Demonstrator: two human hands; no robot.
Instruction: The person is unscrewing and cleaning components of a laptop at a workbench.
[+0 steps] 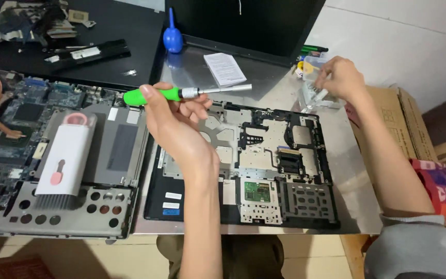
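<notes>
Head view, grey table (white wall behind), left hand gripping screwdriver, right hand pinching clear box.

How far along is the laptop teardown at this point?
Done: the laptop base lies opened on the table, its metal frame bare; a motherboard sits apart at the left. In hand: the left hand holds a green-handled screwdriver above the base, while the right hand reaches into a small clear plastic container. Left: a small green board remains in the base.
</notes>
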